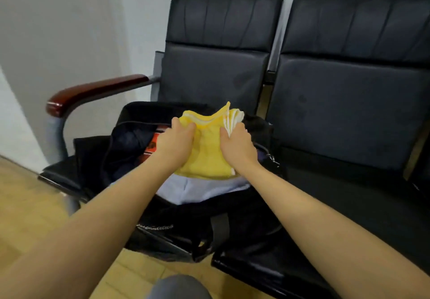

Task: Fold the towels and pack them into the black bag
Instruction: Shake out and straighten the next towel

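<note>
Left hand: the left hand has its fingers curled into the left side of the yellow towel, gripping it above the open mouth of the black bag.
Right hand: the right hand pinches the towel's right side, where the white-striped edges bunch into layers.
Near rim of the bag: soft, dark fabric, slumped, with a zip line and a strap hanging at the front; it sits on the left chair.
Inside the bag: a pale lilac towel lies folded just under the yellow one; something orange and dark shows further left.
Yellow towel: terry cloth, folded into a thick pad, with its far corners flopping up.
Handling: likely light, limp and non-slip, nothing fragile; hold both sides near the folds so the layers stay together as it goes down.
Behind the bag: padded black seat backs, smooth leather-like; a glossy wooden armrest to the left.
</note>
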Demonstrator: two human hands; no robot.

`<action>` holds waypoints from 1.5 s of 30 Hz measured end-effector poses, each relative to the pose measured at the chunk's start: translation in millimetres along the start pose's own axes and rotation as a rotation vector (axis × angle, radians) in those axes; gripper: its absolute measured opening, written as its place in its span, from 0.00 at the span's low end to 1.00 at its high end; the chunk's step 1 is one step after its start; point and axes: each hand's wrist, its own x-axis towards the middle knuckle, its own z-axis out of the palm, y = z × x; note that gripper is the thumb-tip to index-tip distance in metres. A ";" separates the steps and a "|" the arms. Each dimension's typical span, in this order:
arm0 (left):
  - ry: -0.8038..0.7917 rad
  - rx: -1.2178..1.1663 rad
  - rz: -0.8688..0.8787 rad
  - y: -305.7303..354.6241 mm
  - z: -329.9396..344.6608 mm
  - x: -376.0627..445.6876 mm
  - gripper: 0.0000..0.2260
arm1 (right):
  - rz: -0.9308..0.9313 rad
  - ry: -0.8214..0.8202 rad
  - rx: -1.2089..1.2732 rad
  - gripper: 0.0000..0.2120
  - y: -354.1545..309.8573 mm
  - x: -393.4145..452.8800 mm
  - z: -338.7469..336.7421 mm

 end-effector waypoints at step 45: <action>-0.062 -0.470 -0.069 -6.5 33.5 -31.4 0.11 | -0.049 -0.199 -0.115 0.11 26.4 -17.1 26.1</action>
